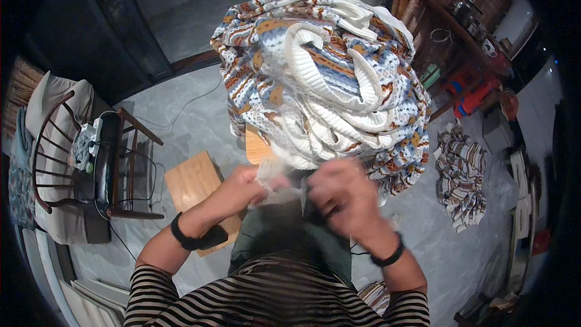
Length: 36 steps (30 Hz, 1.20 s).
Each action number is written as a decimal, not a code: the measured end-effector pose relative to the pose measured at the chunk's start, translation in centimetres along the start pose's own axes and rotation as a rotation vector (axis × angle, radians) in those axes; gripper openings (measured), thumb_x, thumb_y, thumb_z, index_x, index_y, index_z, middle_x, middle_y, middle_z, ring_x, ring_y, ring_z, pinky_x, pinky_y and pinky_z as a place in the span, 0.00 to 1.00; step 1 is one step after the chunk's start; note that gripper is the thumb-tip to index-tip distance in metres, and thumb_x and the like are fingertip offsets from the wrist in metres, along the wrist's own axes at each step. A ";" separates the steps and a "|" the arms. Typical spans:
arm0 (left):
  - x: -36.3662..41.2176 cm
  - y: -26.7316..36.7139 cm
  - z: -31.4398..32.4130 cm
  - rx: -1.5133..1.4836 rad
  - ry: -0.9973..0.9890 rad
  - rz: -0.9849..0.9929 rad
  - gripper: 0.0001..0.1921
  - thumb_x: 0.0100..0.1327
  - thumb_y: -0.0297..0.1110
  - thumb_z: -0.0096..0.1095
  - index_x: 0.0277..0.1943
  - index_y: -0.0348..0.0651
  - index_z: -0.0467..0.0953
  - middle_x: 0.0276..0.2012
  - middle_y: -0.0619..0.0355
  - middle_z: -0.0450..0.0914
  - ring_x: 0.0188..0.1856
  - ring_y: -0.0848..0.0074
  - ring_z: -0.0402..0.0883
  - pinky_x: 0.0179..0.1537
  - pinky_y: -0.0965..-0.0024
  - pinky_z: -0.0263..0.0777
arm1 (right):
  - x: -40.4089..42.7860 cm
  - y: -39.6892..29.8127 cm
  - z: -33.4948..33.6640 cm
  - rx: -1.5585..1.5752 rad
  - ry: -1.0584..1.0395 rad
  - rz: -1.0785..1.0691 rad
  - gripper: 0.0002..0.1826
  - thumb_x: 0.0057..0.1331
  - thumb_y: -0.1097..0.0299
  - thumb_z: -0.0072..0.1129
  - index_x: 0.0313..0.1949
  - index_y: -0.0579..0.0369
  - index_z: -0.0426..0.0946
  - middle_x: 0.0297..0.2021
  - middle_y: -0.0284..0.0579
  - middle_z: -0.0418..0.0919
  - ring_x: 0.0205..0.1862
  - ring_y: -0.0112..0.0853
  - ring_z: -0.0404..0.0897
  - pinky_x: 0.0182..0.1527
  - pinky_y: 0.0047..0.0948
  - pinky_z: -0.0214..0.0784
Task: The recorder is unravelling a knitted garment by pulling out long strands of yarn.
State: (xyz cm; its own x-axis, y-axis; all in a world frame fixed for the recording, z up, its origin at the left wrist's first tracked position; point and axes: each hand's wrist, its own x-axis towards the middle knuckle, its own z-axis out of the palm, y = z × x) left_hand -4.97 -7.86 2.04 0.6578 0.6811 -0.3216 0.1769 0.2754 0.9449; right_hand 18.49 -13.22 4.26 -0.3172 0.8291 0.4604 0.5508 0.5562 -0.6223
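Note:
My left hand pinches a crumpled piece of off-white knit fabric above my lap. Close by on the right, my right hand is curled and blurred by motion. Something dark shows among its fingers, too blurred to name. Just beyond both hands rises a big heap of patterned knit sweaters in white, blue, brown and orange. A ribbed cream neckline lies open on top, with more ribbed edges folded below it. The heap covers most of a wooden surface, whose corner sticks out at the left.
On the left stand a low wooden stool and a spindle-back chair bearing a power strip. A cable crosses the tiled floor. Striped knit pieces lie on the floor at right, near a wooden table.

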 end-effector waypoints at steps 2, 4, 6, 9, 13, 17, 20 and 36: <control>-2.2 0.4 2.0 0.065 0.022 0.046 0.16 0.60 0.26 0.50 0.51 0.42 0.75 0.31 0.64 0.77 0.28 0.87 0.72 0.30 0.83 0.64 | 2.1 0.7 -3.1 -0.481 0.036 0.103 0.16 0.50 0.66 0.58 0.38 0.54 0.69 0.36 0.44 0.71 0.32 0.39 0.75 0.30 0.36 0.68; -3.7 1.7 3.2 0.134 0.021 0.109 0.17 0.59 0.23 0.48 0.50 0.41 0.75 0.31 0.61 0.78 0.29 0.84 0.74 0.32 0.80 0.67 | 3.9 0.8 -4.4 -0.679 0.033 0.196 0.16 0.51 0.63 0.60 0.36 0.56 0.68 0.33 0.45 0.70 0.32 0.40 0.74 0.30 0.36 0.67; -4.7 2.6 3.5 0.146 -0.149 0.099 0.17 0.59 0.22 0.46 0.51 0.38 0.74 0.32 0.55 0.79 0.33 0.78 0.78 0.38 0.75 0.70 | 4.8 1.6 -4.4 -0.845 -0.032 0.077 0.16 0.51 0.59 0.61 0.30 0.57 0.67 0.29 0.46 0.69 0.29 0.40 0.73 0.30 0.36 0.65; -5.2 2.1 4.0 0.202 -0.139 0.322 0.14 0.65 0.32 0.47 0.48 0.36 0.76 0.28 0.56 0.80 0.24 0.82 0.75 0.31 0.79 0.68 | 5.4 2.5 -3.0 -0.734 -0.072 -0.059 0.16 0.54 0.60 0.59 0.29 0.59 0.66 0.25 0.48 0.69 0.27 0.47 0.71 0.30 0.39 0.63; -6.5 0.5 2.3 0.242 -0.212 0.373 0.14 0.61 0.34 0.55 0.47 0.39 0.77 0.34 0.53 0.80 0.31 0.74 0.78 0.36 0.75 0.69 | 5.8 2.8 -3.8 -0.784 -0.204 0.184 0.15 0.54 0.61 0.60 0.32 0.59 0.69 0.30 0.47 0.74 0.31 0.44 0.75 0.31 0.39 0.66; -11.2 -3.4 -5.5 -0.460 0.404 0.390 0.18 0.62 0.34 0.53 0.53 0.38 0.67 0.37 0.59 0.77 0.29 0.81 0.73 0.28 0.79 0.68 | 4.2 3.7 -5.1 -0.625 -0.012 0.231 0.14 0.54 0.59 0.59 0.33 0.56 0.71 0.30 0.44 0.75 0.33 0.43 0.76 0.32 0.39 0.67; -13.1 -1.2 -9.8 -0.503 1.003 0.774 0.22 0.63 0.28 0.49 0.61 0.43 0.60 0.37 0.62 0.71 0.31 0.81 0.72 0.30 0.73 0.72 | 3.4 5.4 -3.7 -0.560 0.071 0.188 0.14 0.49 0.68 0.63 0.36 0.55 0.73 0.32 0.45 0.76 0.33 0.45 0.77 0.32 0.37 0.68; 11.1 0.8 5.8 -0.160 0.279 0.294 0.10 0.60 0.31 0.58 0.40 0.33 0.74 0.34 0.61 0.78 0.34 0.85 0.72 0.36 0.77 0.68 | 0.3 4.8 -0.1 -0.408 0.022 -0.092 0.16 0.38 0.82 0.59 0.29 0.57 0.69 0.23 0.43 0.68 0.25 0.38 0.73 0.26 0.33 0.65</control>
State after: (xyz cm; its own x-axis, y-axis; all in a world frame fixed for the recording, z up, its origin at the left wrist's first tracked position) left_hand 6.74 -4.01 -0.47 0.4360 0.8976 -0.0656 -0.1185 0.1294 0.9845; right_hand 21.11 -10.34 1.47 -0.3652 0.7732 0.5184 0.7828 0.5565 -0.2785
